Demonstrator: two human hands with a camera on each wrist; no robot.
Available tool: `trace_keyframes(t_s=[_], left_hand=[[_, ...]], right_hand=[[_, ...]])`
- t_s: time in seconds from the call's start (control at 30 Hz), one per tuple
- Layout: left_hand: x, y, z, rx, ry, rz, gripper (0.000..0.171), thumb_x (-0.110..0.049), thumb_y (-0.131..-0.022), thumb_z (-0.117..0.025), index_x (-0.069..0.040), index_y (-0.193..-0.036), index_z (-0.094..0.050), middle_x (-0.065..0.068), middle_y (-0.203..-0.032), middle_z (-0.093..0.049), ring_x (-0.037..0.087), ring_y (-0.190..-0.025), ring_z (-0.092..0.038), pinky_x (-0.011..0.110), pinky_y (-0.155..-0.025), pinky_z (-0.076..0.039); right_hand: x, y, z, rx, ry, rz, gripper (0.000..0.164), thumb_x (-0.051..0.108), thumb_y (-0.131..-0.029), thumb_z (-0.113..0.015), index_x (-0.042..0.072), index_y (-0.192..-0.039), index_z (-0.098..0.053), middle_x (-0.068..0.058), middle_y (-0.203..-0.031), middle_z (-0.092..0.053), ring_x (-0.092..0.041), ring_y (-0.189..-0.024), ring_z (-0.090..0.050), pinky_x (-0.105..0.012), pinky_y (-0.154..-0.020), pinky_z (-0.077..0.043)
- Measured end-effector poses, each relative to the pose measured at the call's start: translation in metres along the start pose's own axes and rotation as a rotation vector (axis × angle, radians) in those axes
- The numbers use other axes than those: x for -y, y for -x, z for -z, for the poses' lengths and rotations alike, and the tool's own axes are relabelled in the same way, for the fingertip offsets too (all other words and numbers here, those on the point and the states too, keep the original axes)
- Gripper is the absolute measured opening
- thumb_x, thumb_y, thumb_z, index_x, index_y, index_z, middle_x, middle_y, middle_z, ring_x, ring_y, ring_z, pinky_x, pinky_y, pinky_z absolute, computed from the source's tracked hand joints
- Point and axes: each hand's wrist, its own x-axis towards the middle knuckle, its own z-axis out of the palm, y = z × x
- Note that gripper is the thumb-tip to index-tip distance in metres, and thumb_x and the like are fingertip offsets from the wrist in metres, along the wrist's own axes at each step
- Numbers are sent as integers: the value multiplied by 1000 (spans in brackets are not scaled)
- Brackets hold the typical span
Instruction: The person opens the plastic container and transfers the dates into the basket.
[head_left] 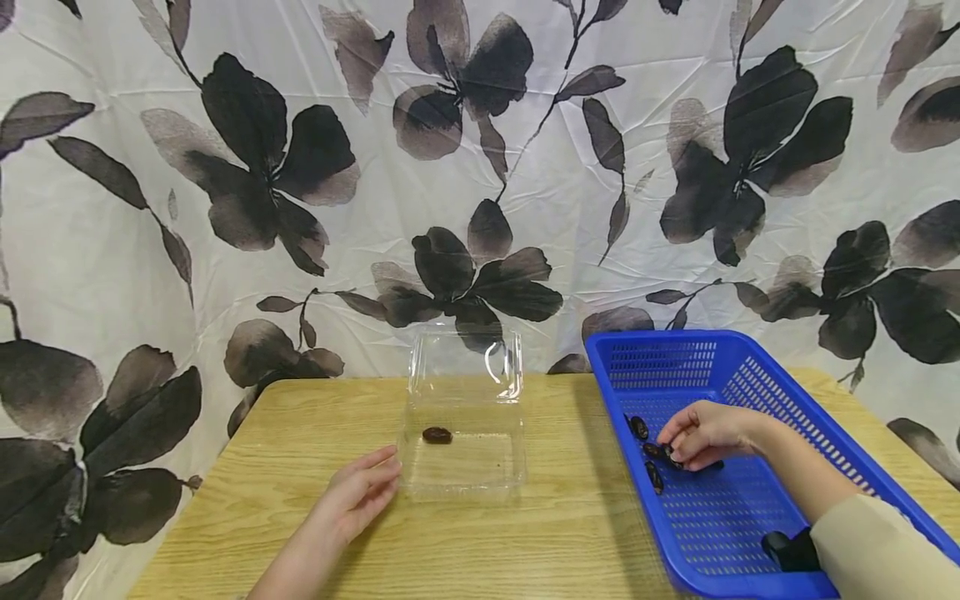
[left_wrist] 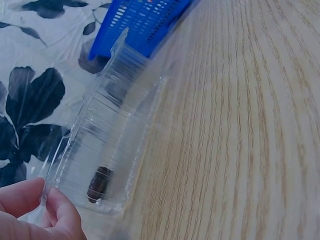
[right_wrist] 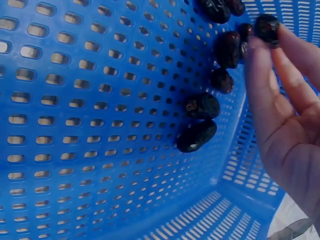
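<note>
A clear plastic clamshell container (head_left: 480, 462) stands with its lid raised, and one dark brown date (head_left: 437, 435) lies in its base. My left hand (head_left: 356, 496) is at the container's left side; in the left wrist view the thumb and a finger (left_wrist: 65, 212) pinch its rim. Over in the blue basket (head_left: 678, 575), my right hand (head_left: 708, 435) pinches a dark date (right_wrist: 267, 30) between thumb and fingertips. Several other dates (right_wrist: 200, 106) lie on the basket floor beside and below that hand.
The basket, with slotted walls, takes up the right of the wooden table (head_left: 315, 417). Behind the table hangs a white cloth (head_left: 360, 233) with dark flowers. A black device (head_left: 791, 550) shows at the right wrist, inside the basket's outline.
</note>
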Motion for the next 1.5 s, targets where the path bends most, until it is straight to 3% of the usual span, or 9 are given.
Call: trace_keyframes(t_s=[0.27, 0.6, 0.87, 1.13, 1.33, 1.5], left_hand=[[0, -1, 2, 4, 1, 10, 52, 4, -88, -59, 9, -135, -37, 6, -95, -54, 11, -84, -53, 20, -77, -48], [-1, 0, 1, 2, 3, 12, 55, 4, -88, -59, 9, -137, -34, 6, -97, -53, 11, -84, -53, 20, -76, -47], [-1, 0, 0, 3, 5, 14, 56, 4, -88, -58, 10, -138, -33, 7, -98, -53, 11, -84, -53, 19, -75, -48], [-2, 2, -1, 2, 0, 27, 57, 3, -89, -57, 9, -139, -31, 8, -101, -53, 10, -85, -54, 18, -75, -47], [-2, 1, -1, 7, -2, 22, 57, 4, -89, -57, 9, -139, -31, 7, -98, -53, 10, -84, -53, 18, -76, -47], [-2, 1, -1, 10, 4, 15, 57, 4, -88, -57, 10, -139, -31, 7, -97, -53, 10, -83, -53, 18, -75, -47]], right_hand=[[-7, -1, -4, -5, 100, -47, 22, -7, -75, -65, -9, -97, -61, -2, -73, -61, -12, -64, -60, -26, -59, -53], [-6, 0, -6, -43, 124, -81, 21, -8, -75, -64, -9, -96, -61, -5, -71, -60, -15, -65, -61, -28, -60, -54], [0, 2, -2, -69, 88, -29, 25, 0, -80, -64, -13, -101, -59, -6, -75, -62, -16, -68, -61, -29, -62, -54], [32, 1, -1, -134, 46, 13, 39, 10, -83, -66, -11, -114, -55, -4, -87, -65, -17, -79, -61, -35, -73, -53], [69, -3, -1, -146, 25, 95, 36, 9, -85, -66, -8, -115, -57, -4, -93, -64, -21, -89, -62, -40, -82, -51], [100, -12, -10, -143, 57, 121, 46, 11, -85, -66, -12, -122, -50, -7, -99, -64, -22, -92, -61, -41, -85, -50]])
